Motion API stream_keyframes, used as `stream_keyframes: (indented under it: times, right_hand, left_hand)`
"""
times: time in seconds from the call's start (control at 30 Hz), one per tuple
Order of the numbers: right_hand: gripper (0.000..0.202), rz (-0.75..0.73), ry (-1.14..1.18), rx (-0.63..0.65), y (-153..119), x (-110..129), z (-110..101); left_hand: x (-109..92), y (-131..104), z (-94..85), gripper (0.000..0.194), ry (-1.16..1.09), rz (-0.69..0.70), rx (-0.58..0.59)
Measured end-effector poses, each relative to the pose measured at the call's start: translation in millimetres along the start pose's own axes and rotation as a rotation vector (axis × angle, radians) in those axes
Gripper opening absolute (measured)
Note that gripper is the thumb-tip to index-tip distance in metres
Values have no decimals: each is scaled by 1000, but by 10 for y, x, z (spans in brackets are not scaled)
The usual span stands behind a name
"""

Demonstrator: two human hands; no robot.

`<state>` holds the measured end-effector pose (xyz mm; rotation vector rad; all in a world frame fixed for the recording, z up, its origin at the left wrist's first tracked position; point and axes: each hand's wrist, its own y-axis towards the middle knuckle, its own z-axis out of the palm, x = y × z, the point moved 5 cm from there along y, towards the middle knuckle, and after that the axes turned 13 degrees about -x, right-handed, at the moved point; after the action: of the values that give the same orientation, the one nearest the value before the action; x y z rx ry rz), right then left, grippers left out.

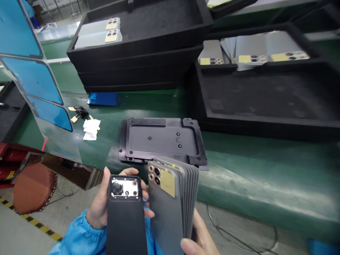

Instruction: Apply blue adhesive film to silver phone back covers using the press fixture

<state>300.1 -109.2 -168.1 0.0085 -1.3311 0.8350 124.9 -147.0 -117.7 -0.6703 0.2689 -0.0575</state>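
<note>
My left hand (98, 205) is wrapped round a black phone-shaped piece (126, 223) with a bright metal camera plate at its top. Its thumb lies along the left side and fingertips show at the right edge. My right hand (200, 233) grips a thick stack of grey phone back covers (167, 209), held upright and slightly fanned. The front cover has camera rings and a yellow film patch at the top. Both held things are side by side, just in front of a dark metal fixture (163, 140) with a shallow phone-sized recess.
Black trays (138, 60) are stacked at the back, with covers in the top one. Another black tray (265, 95) at right holds more covers (252, 47). Blue-filmed panels (34, 78) stand at left. Crumpled white paper (91, 129), binder clips (81, 111) and a blue phone-sized piece (103, 99) lie on the green bench (252, 170).
</note>
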Motion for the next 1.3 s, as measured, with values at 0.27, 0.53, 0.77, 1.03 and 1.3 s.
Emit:
stream_keyframes:
  times: [0.27, 0.53, 0.77, 1.03, 1.3]
  right_hand:
    - [94, 71, 35, -79, -41, -85, -24]
    - [100, 97, 123, -54, -17, -59, 58]
    - [90, 84, 124, -21, 29, 116, 152]
    - [71, 87, 221, -68, 14, 56, 145]
    - [75, 70, 174, -59, 5, -2, 120]
  left_hand:
    - [-37, -3, -100, 48, 116, 41, -72]
    - [-77, -7, -95, 60, 249, 135, -261]
    - [-85, -18, -102, 65, 289, 152, -289]
    - [-95, -25, -57, 63, 281, 162, -277]
    - [-103, -21, -94, 68, 325, 177, -272]
